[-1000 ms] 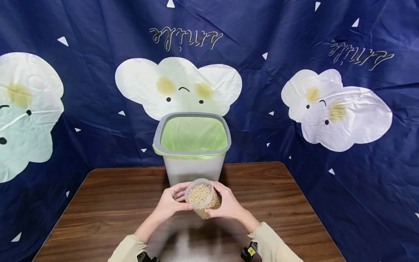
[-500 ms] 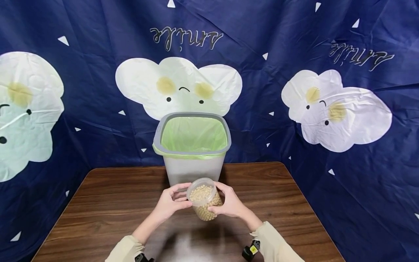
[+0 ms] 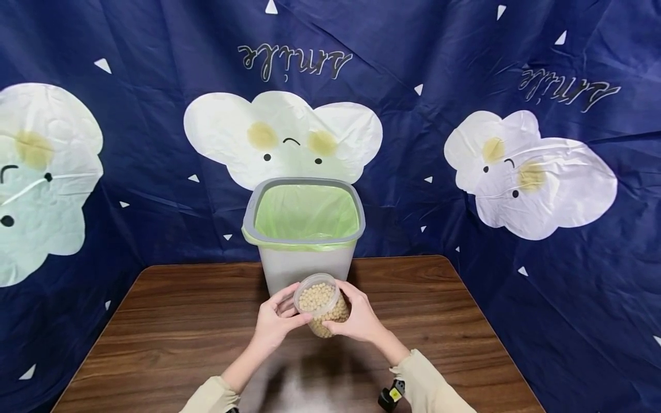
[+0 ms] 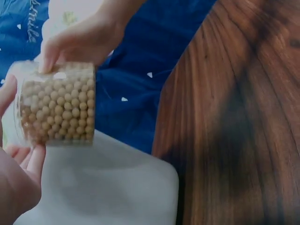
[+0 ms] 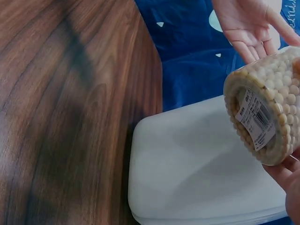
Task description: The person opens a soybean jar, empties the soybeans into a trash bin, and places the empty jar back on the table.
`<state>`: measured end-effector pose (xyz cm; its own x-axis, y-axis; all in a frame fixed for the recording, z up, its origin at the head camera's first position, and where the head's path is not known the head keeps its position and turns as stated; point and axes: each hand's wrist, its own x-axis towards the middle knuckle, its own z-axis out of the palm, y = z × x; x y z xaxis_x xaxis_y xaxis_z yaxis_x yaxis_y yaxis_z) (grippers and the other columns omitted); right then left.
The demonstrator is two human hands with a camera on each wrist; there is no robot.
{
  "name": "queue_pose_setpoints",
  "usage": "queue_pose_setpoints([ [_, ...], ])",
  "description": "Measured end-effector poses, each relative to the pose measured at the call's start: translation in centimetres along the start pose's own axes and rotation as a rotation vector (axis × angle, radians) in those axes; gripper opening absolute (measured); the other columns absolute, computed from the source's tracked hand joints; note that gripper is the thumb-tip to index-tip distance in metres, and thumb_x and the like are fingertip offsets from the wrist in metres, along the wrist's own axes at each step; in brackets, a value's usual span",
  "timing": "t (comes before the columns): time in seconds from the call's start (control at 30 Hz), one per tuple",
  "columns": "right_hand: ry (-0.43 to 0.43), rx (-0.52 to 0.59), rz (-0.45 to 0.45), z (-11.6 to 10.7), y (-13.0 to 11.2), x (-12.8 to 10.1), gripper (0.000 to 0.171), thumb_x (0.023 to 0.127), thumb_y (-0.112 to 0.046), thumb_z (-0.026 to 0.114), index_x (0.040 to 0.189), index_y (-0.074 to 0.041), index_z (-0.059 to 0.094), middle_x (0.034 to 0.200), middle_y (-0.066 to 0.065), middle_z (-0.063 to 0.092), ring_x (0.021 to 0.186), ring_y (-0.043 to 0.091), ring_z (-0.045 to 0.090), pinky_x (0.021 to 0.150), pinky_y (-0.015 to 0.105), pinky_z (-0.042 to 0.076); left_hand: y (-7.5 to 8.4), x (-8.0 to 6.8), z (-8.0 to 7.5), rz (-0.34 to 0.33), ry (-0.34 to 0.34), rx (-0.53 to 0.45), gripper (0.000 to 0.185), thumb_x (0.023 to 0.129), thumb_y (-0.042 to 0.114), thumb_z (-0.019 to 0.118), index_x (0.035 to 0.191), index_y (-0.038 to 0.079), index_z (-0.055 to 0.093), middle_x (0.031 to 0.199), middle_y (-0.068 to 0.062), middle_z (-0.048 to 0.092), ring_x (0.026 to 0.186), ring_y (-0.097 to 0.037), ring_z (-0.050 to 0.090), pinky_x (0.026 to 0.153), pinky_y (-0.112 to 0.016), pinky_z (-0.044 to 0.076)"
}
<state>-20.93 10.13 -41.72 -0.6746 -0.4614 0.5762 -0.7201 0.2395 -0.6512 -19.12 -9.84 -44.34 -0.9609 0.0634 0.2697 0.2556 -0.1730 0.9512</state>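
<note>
Jar of beans [image 3: 322, 303] is higher and further back over the table [image 3: 155, 332] than a second ago. It's now closer to the table's far edge, and its top overlaps the lower front wall of the bin [image 3: 304, 267] in the head view. Half a second ago it dipped a bit lower and nearer the table's near edge, then came up. Jar's open mouth now tilts more toward the bin. Left hand [image 3: 276, 324] and right hand [image 3: 358, 318] moved up and forward with it, still one on each side. Left fingers [image 3: 283, 295] are more spread at the rim than before. Both sleeves sit further in from the near edge.
</note>
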Motion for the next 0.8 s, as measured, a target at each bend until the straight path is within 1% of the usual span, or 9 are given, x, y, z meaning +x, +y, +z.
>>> queue_pose_setpoints([
  [0.1, -0.002, 0.045, 0.049, -0.2, 0.2, 0.0, 0.068, 0.060, -0.003, 0.075, 0.120, 0.012, 0.048, 0.111, 0.024, 0.056, 0.098, 0.030, 0.056, 0.079, 0.036, 0.051, 0.0, 0.2, -0.3, 0.002, -0.045, -0.020, 0.060, 0.069, -0.014, 0.068, 0.124, -0.018, 0.042, 0.122, -0.035, 0.045, 0.096, -0.006, 0.060, 0.077, -0.024, 0.051],
  [0.17, -0.036, 0.099, 0.075, -0.4, 0.3, -0.1, 0.067, 0.061, -0.002, 0.074, 0.120, 0.013, 0.047, 0.112, 0.025, 0.056, 0.100, 0.027, 0.056, 0.080, 0.036, 0.051, -0.2, 0.6, -1.0, 0.028, -0.122, -0.024, 0.056, 0.071, -0.014, 0.066, 0.122, -0.020, 0.042, 0.120, -0.035, 0.048, 0.096, -0.007, 0.060, 0.077, -0.025, 0.051],
  [0.2, -0.060, 0.125, 0.086, -0.6, 0.3, -0.1, 0.067, 0.061, -0.002, 0.073, 0.121, 0.013, 0.047, 0.112, 0.026, 0.055, 0.101, 0.025, 0.055, 0.082, 0.036, 0.050, -0.3, 0.7, -1.4, 0.043, -0.172, -0.041, 0.056, 0.073, -0.012, 0.066, 0.122, -0.021, 0.041, 0.118, -0.030, 0.051, 0.096, -0.008, 0.060, 0.078, -0.025, 0.051],
  [0.33, -0.151, 0.184, 0.107, -0.8, 0.0, -0.2, 0.067, 0.064, 0.000, 0.072, 0.123, 0.013, 0.045, 0.115, 0.026, 0.054, 0.105, 0.025, 0.053, 0.087, 0.033, 0.048, -0.4, 1.2, -2.2, 0.063, -0.344, -0.075, 0.067, 0.073, -0.002, 0.072, 0.126, -0.021, 0.034, 0.123, -0.035, 0.045, 0.103, -0.010, 0.058, 0.080, -0.027, 0.050],
  [0.4, -0.158, 0.178, 0.098, -0.8, -0.2, -0.2, 0.067, 0.064, 0.000, 0.072, 0.124, 0.012, 0.045, 0.116, 0.025, 0.054, 0.106, 0.026, 0.053, 0.087, 0.032, 0.047, -0.3, 1.2, -2.1, 0.056, -0.370, -0.095, 0.074, 0.072, 0.000, 0.074, 0.128, -0.021, 0.031, 0.126, -0.038, 0.040, 0.106, -0.010, 0.056, 0.081, -0.027, 0.050],
  [0.47, -0.139, 0.158, 0.077, -0.7, -0.2, -0.2, 0.067, 0.063, 0.000, 0.073, 0.124, 0.011, 0.046, 0.115, 0.025, 0.054, 0.104, 0.027, 0.054, 0.086, 0.034, 0.048, -0.2, 1.1, -1.8, 0.064, -0.343, -0.084, 0.075, 0.070, -0.002, 0.074, 0.128, -0.021, 0.032, 0.126, -0.042, 0.035, 0.108, -0.009, 0.054, 0.082, -0.026, 0.049],
  [0.6, -0.061, 0.093, 0.044, -0.4, -0.3, 0.1, 0.068, 0.061, -0.001, 0.074, 0.122, 0.012, 0.046, 0.114, 0.025, 0.055, 0.102, 0.032, 0.054, 0.083, 0.039, 0.049, -0.1, 1.0, -0.7, 0.048, -0.175, -0.057, 0.071, 0.066, -0.011, 0.072, 0.126, -0.020, 0.037, 0.125, -0.038, 0.041, 0.105, -0.007, 0.056, 0.082, -0.025, 0.049],
  [0.7, -0.022, 0.059, 0.066, -0.3, -0.4, 0.2, 0.068, 0.062, -0.003, 0.074, 0.123, 0.011, 0.047, 0.114, 0.024, 0.055, 0.101, 0.034, 0.055, 0.080, 0.038, 0.050, 0.1, 0.8, 0.1, 0.023, -0.069, -0.045, 0.071, 0.065, -0.013, 0.072, 0.127, -0.018, 0.038, 0.126, -0.036, 0.042, 0.103, -0.006, 0.056, 0.082, -0.023, 0.049],
  [0.8, -0.013, 0.073, 0.095, -0.4, -0.4, 0.3, 0.067, 0.063, -0.004, 0.073, 0.123, 0.010, 0.047, 0.114, 0.023, 0.056, 0.101, 0.031, 0.055, 0.079, 0.035, 0.050, 0.3, 0.8, 0.2, 0.018, -0.065, -0.046, 0.070, 0.069, -0.011, 0.070, 0.129, -0.018, 0.036, 0.128, -0.034, 0.040, 0.104, -0.006, 0.055, 0.085, -0.024, 0.047],
])
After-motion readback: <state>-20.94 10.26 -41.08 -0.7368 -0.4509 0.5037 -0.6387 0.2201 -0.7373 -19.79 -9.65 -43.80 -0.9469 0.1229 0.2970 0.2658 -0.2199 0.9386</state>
